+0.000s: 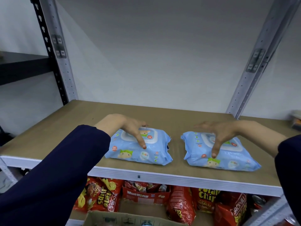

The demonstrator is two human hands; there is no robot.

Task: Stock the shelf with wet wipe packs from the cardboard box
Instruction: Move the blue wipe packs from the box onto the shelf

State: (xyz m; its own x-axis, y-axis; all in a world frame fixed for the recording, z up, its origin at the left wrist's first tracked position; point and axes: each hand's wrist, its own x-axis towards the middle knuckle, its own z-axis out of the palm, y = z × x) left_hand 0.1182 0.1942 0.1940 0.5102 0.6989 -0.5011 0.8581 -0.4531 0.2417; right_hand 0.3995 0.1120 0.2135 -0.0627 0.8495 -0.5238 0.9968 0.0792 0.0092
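Observation:
Two light-blue wet wipe packs lie flat side by side near the front of the brown shelf board [162, 116]. My left hand [130, 128] reaches over the left pack [146, 154], thumb on its front and fingers curled over its far edge, gripping it. My right hand [219, 132] hovers over the right pack [228, 160]; its thumb touches the pack's top, while the fingers are stretched out straight and apart above the far edge. The open cardboard box [114, 217] shows at the bottom edge, its contents mostly hidden.
Grey metal uprights [254, 70] frame the shelf on both sides, with a white wall behind. The shelf below holds red chip bags [180, 206] and a red snack carton [145, 195]. A black shelf unit [24, 67] stands to the left.

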